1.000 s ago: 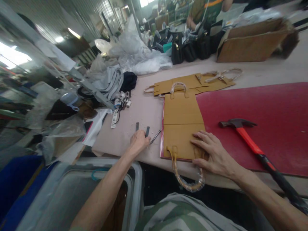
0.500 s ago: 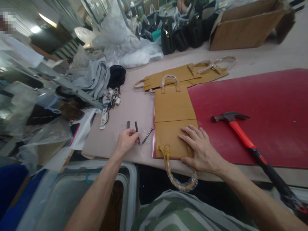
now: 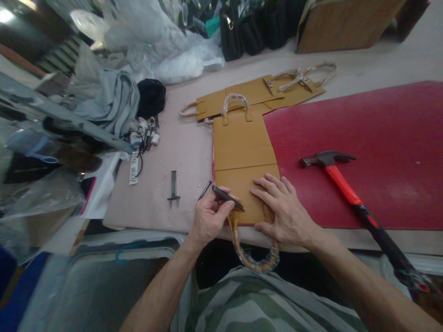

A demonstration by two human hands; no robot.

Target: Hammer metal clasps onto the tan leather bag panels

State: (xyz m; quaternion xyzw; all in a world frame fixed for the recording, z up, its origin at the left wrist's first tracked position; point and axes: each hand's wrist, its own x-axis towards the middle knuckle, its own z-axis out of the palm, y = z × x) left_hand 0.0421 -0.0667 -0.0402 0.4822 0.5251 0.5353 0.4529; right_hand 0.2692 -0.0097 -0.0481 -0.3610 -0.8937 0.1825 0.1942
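My left hand (image 3: 211,216) pinches a dark metal punch (image 3: 229,199), its tip over the near left part of a tan leather bag panel (image 3: 244,159). Fingers spread, my right hand (image 3: 282,210) lies flat on the panel's near right part. A plastic-wrapped handle (image 3: 258,263) loops from the panel's near edge over the table edge. Another wrapped handle (image 3: 235,99) stands at its far end. Just left of the panel lies a second slim metal rod (image 3: 205,189), partly hidden by my left hand. A two-pronged metal tool (image 3: 173,189) rests farther left.
A claw hammer (image 3: 341,177) with a red and black handle lies on the red mat (image 3: 387,133). More tan bag panels (image 3: 238,94) lie behind. Black bags (image 3: 231,37), clear plastic (image 3: 180,60) and a cardboard box (image 3: 346,27) stand at the back.
My left hand has picked up the punch from the table and carried it right, over the panel. My right hand stays on the panel. The head view has tilted down slightly.
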